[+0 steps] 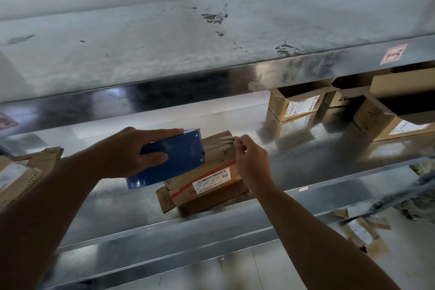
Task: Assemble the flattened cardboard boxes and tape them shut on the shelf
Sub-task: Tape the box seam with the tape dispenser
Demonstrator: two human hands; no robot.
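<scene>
Stretching from the blue tape dispenser toward three o'clock, a strip of clear tape is seen across the top of the cardboard box. Its free end is pinched between thumb and fingertips of the right hand, right at the box's far right corner. The dispenser is gripped by the left hand, fingers laid over its top edge and thumb pressed on its near side, and it is held tilted over the box's nine o'clock side. The box itself is found on the metal shelf, close to the front lip, just below the middle of the view. A white barcode label is carried on its upper face, and a loose flap is seen poking out beneath it at seven o'clock. Up at two o'clock from it, well apart, a group of open-topped cartons is parked on the same shelf. Over at nine o'clock another carton is cut off by the frame edge. An upper shelf, scuffed and dull, is spread overhead at twelve o'clock, with a red sticker fixed to its front edge.
</scene>
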